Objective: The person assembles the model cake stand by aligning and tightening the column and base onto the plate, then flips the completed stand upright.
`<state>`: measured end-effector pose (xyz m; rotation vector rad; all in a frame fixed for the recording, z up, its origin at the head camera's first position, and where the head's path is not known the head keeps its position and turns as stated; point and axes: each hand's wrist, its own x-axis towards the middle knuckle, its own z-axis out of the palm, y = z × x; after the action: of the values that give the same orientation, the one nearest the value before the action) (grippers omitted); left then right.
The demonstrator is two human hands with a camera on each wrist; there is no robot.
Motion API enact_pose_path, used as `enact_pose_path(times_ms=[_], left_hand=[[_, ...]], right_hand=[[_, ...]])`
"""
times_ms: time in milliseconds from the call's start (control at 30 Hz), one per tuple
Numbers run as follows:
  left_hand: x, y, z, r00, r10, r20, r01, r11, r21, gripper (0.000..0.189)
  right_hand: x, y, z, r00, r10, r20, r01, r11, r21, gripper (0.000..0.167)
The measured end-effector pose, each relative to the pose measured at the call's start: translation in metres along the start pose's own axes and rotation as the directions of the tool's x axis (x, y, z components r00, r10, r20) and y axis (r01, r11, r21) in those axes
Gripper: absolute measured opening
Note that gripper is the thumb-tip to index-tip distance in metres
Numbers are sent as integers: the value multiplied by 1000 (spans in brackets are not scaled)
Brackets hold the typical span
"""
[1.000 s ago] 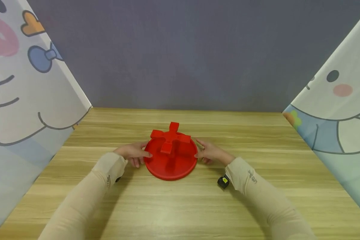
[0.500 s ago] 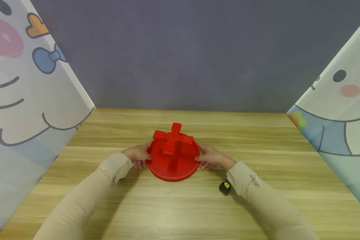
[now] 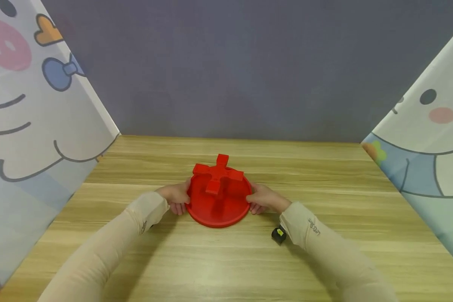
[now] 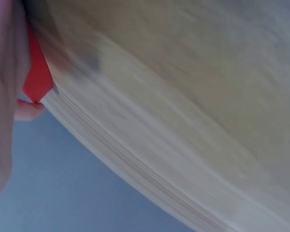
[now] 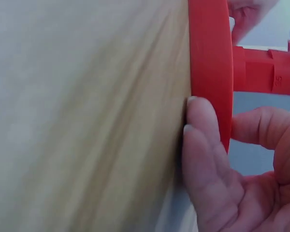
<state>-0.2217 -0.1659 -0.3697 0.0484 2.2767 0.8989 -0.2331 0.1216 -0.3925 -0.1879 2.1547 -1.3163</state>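
Note:
A red round base (image 3: 215, 218) with a raised rim lies on the wooden table; a short post carries a four-armed red cross (image 3: 218, 173) above it. My left hand (image 3: 176, 197) grips the base's left rim, thumb over the edge and fingers down its outer side. Opposite, my right hand (image 3: 264, 198) pinches the right rim. In the right wrist view, the right thumb (image 5: 258, 126) presses the upper face while the fingers (image 5: 201, 125) lie against the rim's outer side near the tabletop. Only a sliver of red rim (image 4: 37, 72) shows beside the left hand in the left wrist view.
The wood-grain table (image 3: 219, 268) runs back to a grey wall panel (image 3: 226, 71). White cartoon-print panels stand at the left (image 3: 41, 117) and the right (image 3: 430, 138). A small black wrist camera (image 3: 278, 235) hangs below the right cuff.
Both hands have closed in on the rim, thumbs and fingers now gripping it where they stood looser before. The head view has shifted slightly; the red base keeps its place on the table.

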Motion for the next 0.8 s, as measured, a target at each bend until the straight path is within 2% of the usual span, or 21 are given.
enact_pose_path(times_ms=[200, 333, 467, 567, 700, 800], left_hand=[[1, 1, 0, 1000, -22, 3, 23, 995, -93, 87], [-2, 2, -6, 1000, 2, 30, 2, 990, -138, 87], [-7, 3, -11, 998, 33, 54, -24, 987, -161, 86], [-10, 2, -12, 996, 49, 79, -37, 989, -145, 87], [-14, 1, -12, 993, 62, 103, -49, 991, -124, 86], [-17, -1, -11, 992, 72, 102, -53, 984, -171, 85]], right_hand=[[1, -3, 4, 994, -74, -82, 62, 989, -132, 55], [1, -8, 1, 991, -101, -92, 76, 967, -243, 45], [2, -16, -4, 991, -92, -97, 56, 946, -320, 56], [1, -20, -6, 993, -46, -104, 12, 952, -304, 65], [-1, -19, -6, 994, -9, -109, -17, 971, -238, 68], [-3, -15, -5, 996, -5, -93, -8, 989, -147, 70]])
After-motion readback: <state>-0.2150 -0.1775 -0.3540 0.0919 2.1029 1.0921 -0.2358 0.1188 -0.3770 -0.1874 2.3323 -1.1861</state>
